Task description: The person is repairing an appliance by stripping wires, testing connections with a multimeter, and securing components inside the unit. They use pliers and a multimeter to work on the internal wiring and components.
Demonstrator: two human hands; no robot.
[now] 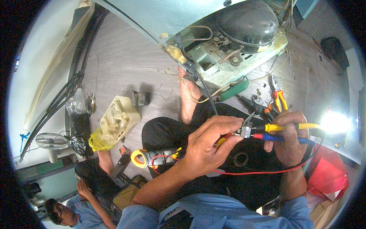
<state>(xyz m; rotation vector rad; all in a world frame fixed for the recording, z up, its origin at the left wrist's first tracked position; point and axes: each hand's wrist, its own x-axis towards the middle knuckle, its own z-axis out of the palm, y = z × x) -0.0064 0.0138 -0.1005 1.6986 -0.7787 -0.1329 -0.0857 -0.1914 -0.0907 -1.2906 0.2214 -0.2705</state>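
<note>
Head view. Left hand (207, 143): fingers and thumb closed in a pinch on a small grey component (246, 130), which is held up above the dark trousers (259, 187). Right hand (288, 139): fingers curled around two probes together, a yellow probe (271, 127) and a blue probe (270, 137) with a red collar, both aimed at the component's right side; whether bare metal is touched cannot be told. Red lead (259, 173): slung slackly below the hands. Clamp meter (154, 157), yellow and grey: placed near the left forearm, display not readable here. Handling notes, as judged: each tip is best pressed firmly on its own terminal; the two tips should be held apart, so that no false bridge is made; fingertips are best placed clear of metal; any tug from the lead should be avoided.
</note>
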